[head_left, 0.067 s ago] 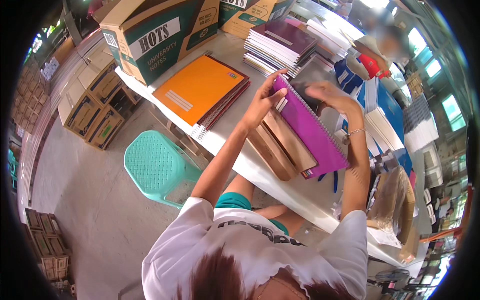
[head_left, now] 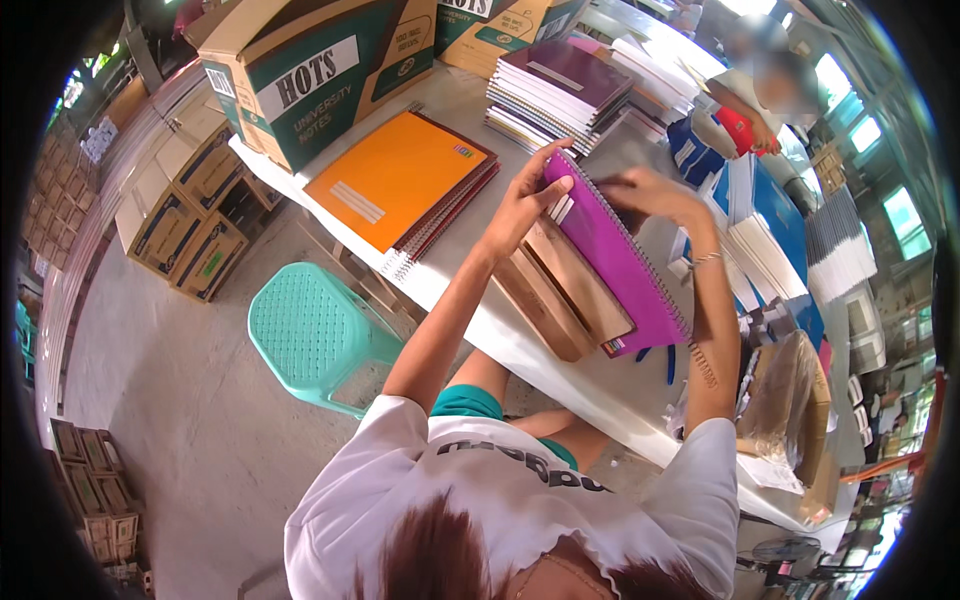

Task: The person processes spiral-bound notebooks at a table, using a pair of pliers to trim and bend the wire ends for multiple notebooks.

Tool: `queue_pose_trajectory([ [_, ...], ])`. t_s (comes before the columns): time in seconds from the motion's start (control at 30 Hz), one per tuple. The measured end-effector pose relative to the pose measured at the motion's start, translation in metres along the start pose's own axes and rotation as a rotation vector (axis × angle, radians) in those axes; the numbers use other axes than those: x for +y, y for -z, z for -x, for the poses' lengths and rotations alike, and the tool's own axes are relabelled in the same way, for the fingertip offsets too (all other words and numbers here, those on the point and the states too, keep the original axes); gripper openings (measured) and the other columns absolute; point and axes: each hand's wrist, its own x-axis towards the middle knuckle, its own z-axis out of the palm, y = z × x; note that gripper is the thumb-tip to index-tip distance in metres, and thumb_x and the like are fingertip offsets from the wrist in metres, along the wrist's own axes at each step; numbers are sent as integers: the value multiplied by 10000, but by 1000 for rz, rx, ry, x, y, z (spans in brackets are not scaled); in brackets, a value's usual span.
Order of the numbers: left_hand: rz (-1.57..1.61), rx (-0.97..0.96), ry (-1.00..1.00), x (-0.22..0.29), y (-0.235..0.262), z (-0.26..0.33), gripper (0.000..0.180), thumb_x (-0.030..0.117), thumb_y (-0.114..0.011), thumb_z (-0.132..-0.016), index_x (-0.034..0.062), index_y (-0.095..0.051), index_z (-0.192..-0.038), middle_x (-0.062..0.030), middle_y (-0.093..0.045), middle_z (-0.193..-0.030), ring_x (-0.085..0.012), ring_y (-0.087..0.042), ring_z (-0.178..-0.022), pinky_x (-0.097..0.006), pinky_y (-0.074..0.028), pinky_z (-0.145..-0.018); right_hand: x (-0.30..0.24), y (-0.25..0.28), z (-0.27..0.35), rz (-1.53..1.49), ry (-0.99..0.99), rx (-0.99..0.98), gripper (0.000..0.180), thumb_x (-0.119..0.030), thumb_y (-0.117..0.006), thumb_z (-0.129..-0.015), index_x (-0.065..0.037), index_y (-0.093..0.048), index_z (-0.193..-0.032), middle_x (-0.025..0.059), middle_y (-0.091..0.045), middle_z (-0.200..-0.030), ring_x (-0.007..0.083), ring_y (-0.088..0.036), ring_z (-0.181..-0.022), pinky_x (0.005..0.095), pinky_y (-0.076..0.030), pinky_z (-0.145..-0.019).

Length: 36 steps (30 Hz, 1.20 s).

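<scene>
- Toward nine o'clock, on the floor, stood a teal plastic chair, with stacked cartons beyond it along the wall.
- At about eleven o'clock a large green and white cardboard box sat on the desk, and just beside it lay a pile of orange-covered spiral notebooks.
- Near the centre the left hand gripped the top edge of a purple spiral notebook, its fingers curled over the cover and its thumb against the front.
- The purple notebook stood tilted on edge, leaning against several brown-backed notebooks gathered upright on the desk below it.
- At one o'clock the right hand rested on the far top corner of the same notebook; its fingers seemed bent over the edge, though blur made the grasp hard to read.
- At twelve o'clock lay a stack of spiral notebooks with a dark purple cover on top.
- As for progress, the bundle looked partly gathered: a few notebooks stood together, the purple one was not yet squared against them, and the large piles around remained undisturbed.
- Toward two o'clock another person worked beside blue-covered stacks.
</scene>
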Motion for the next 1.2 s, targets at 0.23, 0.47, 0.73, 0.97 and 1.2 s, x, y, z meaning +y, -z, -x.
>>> queue_pose_trajectory([
  [0.23, 16, 16, -57, -6, -2, -1, 543, 173, -572, -976, 116, -353, -1469, -10, -559, -1158, -92, -494, -1105, -266, -359, -1009, 11, 11, 16, -682, 257, 30, 654, -591, -589, -872, -22, -631, -1193, 102, -688, -877, 197, -659, -573, 286, -540, -511],
  [0.47, -20, 9, -44, -2, -8, -3, 562, 204, -580, -974, 126, -347, -1480, -12, -553, -1185, -105, -477, -1144, -270, -329, -1037, 46, -1, -9, 442, -362, 305, 594, -556, -553, -901, 11, -686, -1019, 118, -657, -731, 200, -680, -597, 264, -534, -505],
  [0.73, 40, -15, 0, -2, -1, -2, 582, 210, -579, -975, 112, -327, -1490, -17, -534, -1245, -109, -467, -1170, -276, -321, -1049, 4, 1, -4, 109, -64, 78, 572, -417, -655, -878, 8, -586, -1253, 82, -685, -981, 161, -651, -588, 288, -534, -489],
  [0.97, -39, 23, -53, 1, -4, 3, 587, 181, -564, -977, 101, -307, -1498, -43, -498, -1313, -122, -436, -1225, -284, -293, -1079, -5, 7, 18, -556, 211, 275, 631, -563, -600, -878, 0, -647, -1159, 116, -682, -822, 176, -639, -527, 264, -525, -512],
  [1.2, -4, 8, -42, 2, -16, -2, 518, 191, -585, -971, 74, -383, -1432, -37, -527, -1257, -109, -469, -1160, -275, -349, -1025, 65, -6, -20, 163, 10, 206, 516, -489, -648, -867, -25, -666, -1091, 77, -672, -771, 178, -654, -583, 281, -554, -566],
])
